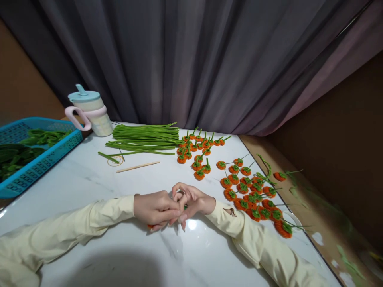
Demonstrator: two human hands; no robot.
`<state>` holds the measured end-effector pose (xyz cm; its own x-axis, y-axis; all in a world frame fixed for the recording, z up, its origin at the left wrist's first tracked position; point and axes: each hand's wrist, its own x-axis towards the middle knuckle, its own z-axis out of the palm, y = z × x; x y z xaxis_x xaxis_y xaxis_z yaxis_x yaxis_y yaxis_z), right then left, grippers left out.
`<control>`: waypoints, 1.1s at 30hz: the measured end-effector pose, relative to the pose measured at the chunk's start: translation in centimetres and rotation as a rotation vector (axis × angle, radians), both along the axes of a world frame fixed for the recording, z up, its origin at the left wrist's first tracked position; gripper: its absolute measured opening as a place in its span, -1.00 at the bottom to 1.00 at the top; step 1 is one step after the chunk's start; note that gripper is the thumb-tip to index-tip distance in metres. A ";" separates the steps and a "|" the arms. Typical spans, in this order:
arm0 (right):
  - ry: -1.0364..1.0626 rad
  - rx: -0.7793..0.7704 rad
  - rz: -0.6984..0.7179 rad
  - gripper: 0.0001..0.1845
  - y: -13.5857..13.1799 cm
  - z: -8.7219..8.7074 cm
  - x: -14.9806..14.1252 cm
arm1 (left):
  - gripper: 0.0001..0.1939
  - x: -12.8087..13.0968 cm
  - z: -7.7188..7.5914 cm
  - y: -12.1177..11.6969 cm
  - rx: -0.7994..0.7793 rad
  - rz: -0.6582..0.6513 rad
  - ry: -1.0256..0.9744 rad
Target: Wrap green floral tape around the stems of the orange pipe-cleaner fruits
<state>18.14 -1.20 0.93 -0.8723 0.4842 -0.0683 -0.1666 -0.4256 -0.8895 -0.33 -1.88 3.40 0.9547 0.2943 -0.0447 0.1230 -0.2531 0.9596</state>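
My left hand (157, 209) is closed over a small craft pumpkin, and only an orange edge (150, 226) of it shows below the fingers. Fingertips of my right hand (193, 201) meet those of the left above the white table. A bit of green pipe cleaner (185, 207) peeks out between the pinched right fingers; the rest is hidden. Right of my hands lie several orange pumpkins with green tops and thin wire stems (243, 187). Farther back stands a group of similar pumpkins with thick green stems (197, 147).
A bundle of green pipe cleaners (143, 137) lies at the back, with a wooden stick (137, 166) and a rubber band (115, 160) before it. At left are a lidded cup (100, 121) and a blue basket (44, 159) of green leaf shapes. A dark curtain (179, 59) hangs behind.
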 end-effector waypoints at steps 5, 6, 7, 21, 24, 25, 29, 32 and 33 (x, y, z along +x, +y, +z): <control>0.019 -0.053 0.125 -0.37 0.2 0.1 0.2 | -0.54 0.5 -0.8 -0.5 -0.339 -0.008 0.000; 0.020 -0.065 0.138 -0.37 0.3 0.0 0.1 | -0.54 0.6 -1.0 -0.5 -0.405 -0.007 -0.001; 0.026 -0.077 0.144 -0.37 0.3 -0.2 0.1 | -0.54 0.6 -1.1 -0.5 -0.465 -0.005 -0.008; 0.105 -0.032 0.086 -0.47 -0.1 -0.9 0.2 | -0.65 -0.9 -2.2 2.8 -0.845 0.180 -0.365; 0.113 0.052 0.052 -0.43 0.0 -1.0 -0.1 | -0.64 -0.6 -2.1 2.8 -0.789 0.232 -0.405; 0.109 0.075 0.027 -0.42 0.0 -1.1 -0.2 | -0.63 -0.5 -2.0 2.7 -0.765 0.260 -0.404; 0.039 0.077 -0.110 -0.44 0.0 -1.5 -0.5 | -0.62 -0.4 -1.1 2.6 -0.700 0.323 -0.338; 0.026 0.067 -0.154 -0.35 0.0 -1.6 -0.8 | -0.64 -0.4 -0.2 2.4 -0.698 0.338 -0.359; 0.030 0.072 -0.163 -0.30 0.0 -1.6 -0.8 | -0.65 -0.3 0.1 2.3 -0.692 0.357 -0.386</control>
